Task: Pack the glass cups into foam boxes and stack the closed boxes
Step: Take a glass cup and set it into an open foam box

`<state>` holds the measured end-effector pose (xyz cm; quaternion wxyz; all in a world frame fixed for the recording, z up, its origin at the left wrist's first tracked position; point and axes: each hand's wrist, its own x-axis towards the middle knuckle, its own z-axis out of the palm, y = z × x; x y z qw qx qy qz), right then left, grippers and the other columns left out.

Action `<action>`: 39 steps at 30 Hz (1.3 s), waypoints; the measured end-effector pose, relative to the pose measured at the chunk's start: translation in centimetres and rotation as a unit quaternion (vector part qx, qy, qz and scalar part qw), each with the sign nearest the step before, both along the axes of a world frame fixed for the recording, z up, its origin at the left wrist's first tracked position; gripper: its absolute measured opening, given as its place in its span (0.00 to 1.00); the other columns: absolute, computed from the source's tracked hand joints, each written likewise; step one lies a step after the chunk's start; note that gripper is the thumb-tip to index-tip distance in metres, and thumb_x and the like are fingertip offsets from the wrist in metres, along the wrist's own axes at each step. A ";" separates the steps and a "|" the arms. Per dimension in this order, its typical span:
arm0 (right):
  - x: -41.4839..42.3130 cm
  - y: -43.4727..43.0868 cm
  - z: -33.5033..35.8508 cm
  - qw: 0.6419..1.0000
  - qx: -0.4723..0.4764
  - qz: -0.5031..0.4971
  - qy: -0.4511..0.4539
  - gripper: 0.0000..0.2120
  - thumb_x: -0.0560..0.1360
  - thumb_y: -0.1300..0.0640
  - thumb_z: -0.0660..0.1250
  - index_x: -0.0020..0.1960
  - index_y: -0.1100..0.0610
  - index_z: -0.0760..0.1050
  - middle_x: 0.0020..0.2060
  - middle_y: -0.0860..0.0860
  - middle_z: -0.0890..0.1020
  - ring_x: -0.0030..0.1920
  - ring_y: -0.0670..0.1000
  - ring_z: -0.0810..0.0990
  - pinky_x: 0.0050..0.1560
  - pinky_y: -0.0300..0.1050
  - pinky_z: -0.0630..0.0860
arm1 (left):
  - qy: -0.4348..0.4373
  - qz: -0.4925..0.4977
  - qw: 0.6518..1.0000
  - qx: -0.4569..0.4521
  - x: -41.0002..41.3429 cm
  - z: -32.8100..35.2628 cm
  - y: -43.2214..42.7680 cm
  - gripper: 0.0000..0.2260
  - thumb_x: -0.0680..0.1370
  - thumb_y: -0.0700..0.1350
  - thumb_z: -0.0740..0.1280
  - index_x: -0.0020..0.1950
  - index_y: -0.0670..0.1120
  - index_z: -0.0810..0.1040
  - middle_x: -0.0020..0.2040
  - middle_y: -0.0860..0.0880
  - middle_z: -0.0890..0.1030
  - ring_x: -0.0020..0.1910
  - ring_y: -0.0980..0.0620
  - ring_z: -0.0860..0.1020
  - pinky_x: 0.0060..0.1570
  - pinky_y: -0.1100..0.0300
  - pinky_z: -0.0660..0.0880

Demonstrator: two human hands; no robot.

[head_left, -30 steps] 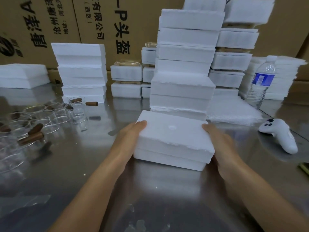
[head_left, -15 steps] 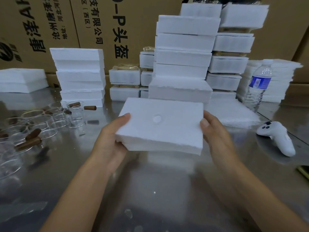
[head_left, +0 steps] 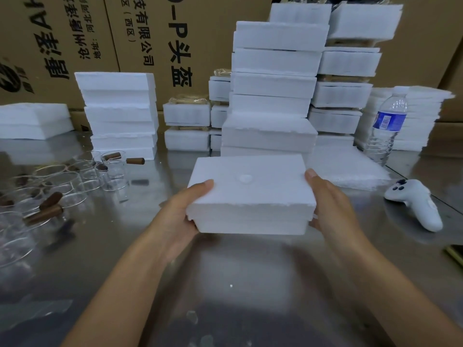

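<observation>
- Foam box (head_left: 250,194), closed, white, rectangular, with a rough torn-looking seam where lid meets base and a small round dimple in the lid's middle; it is held above the steel bench (head_left: 120,246), near the middle of the scene, just in front of the tall stack of foam boxes (head_left: 273,88).
- Left hand (head_left: 180,211) clasps the box's left end, thumb on the lid edge, fingers (head_left: 191,220) curled under it; right hand (head_left: 330,209) clasps the right end the same way.
- Writing: the cardboard cartons (head_left: 140,33) at the far wall carry large dark Chinese print, with "有限公司", "(西区)" and "-P头盔" legible; the water bottle (head_left: 385,126) at far right has a blue label whose text is too small to read.
- That central stack shows about six boxes; a second stack (head_left: 117,113) at far left shows about six slabs.
- Glass cups (head_left: 82,179) crowd the bench at left, too overlapped to count, with several brown corks (head_left: 135,161) among them.
- One white handheld controller (head_left: 416,204) lies on the bench at right.
</observation>
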<state>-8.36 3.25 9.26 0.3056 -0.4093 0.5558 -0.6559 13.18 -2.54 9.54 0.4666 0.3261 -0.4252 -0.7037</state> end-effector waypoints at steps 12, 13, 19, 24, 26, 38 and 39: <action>0.1 0.8 0.2 0.970 0.087 0.222 -0.038 0.33 0.53 0.38 0.77 0.57 0.34 0.72 0.51 0.41 0.83 0.50 0.47 0.82 0.49 0.47 0.78 | -0.003 0.061 0.997 -0.041 -0.2 0.0 0.0 0.18 0.63 0.47 0.72 0.52 0.48 0.79 0.44 0.50 0.85 0.39 0.54 0.83 0.41 0.57 0.79; 0.0 0.8 0.2 0.972 0.078 0.220 -0.035 0.34 0.55 0.40 0.77 0.59 0.33 0.71 0.51 0.40 0.83 0.51 0.47 0.82 0.49 0.46 0.77 | 0.003 0.060 0.997 -0.057 -0.2 0.0 0.0 0.18 0.63 0.45 0.73 0.52 0.48 0.79 0.44 0.51 0.85 0.40 0.55 0.83 0.40 0.60 0.79; -0.1 1.0 2.2 0.982 -0.059 0.177 0.012 0.36 0.56 0.44 0.72 0.63 0.35 0.68 0.48 0.41 0.83 0.50 0.45 0.82 0.43 0.43 0.78 | 0.095 0.050 0.984 -0.145 -0.1 0.5 0.5 0.32 0.61 0.50 0.78 0.63 0.47 0.76 0.57 0.50 0.82 0.56 0.53 0.80 0.49 0.62 0.77; -0.7 1.9 5.7 0.970 -0.079 0.204 -0.107 0.16 0.58 0.57 0.71 0.45 0.47 0.83 0.42 0.47 0.84 0.39 0.47 0.83 0.37 0.47 0.81 | 0.267 -0.059 0.956 -0.109 0.4 1.3 0.5 0.42 0.58 0.60 0.79 0.68 0.47 0.73 0.62 0.47 0.79 0.60 0.49 0.78 0.51 0.58 0.79; -1.3 2.3 7.6 0.961 -0.095 0.207 -0.156 0.09 0.61 0.56 0.68 0.40 0.52 0.82 0.37 0.49 0.84 0.37 0.49 0.83 0.37 0.50 0.82 | 0.298 -0.064 0.949 -0.085 0.4 1.3 0.2 0.44 0.59 0.59 0.79 0.70 0.47 0.69 0.64 0.44 0.78 0.63 0.45 0.77 0.56 0.51 0.77; -3.3 -4.3 17.1 0.990 0.039 -0.004 -0.138 0.11 0.68 0.50 0.70 0.46 0.49 0.71 0.48 0.51 0.70 0.51 0.55 0.75 0.32 0.49 0.80 | 0.136 -0.071 0.988 -0.035 -1.9 -1.5 -0.7 0.22 0.68 0.51 0.66 0.61 0.46 0.76 0.49 0.44 0.82 0.45 0.47 0.82 0.50 0.50 0.73; -3.1 -4.7 17.2 0.990 0.057 -0.008 -0.129 0.11 0.68 0.50 0.71 0.45 0.49 0.71 0.47 0.52 0.70 0.51 0.55 0.75 0.31 0.50 0.80 | 0.127 -0.073 0.989 -0.038 -1.9 -1.6 -0.8 0.23 0.67 0.49 0.69 0.61 0.45 0.76 0.49 0.44 0.82 0.45 0.47 0.82 0.50 0.51 0.74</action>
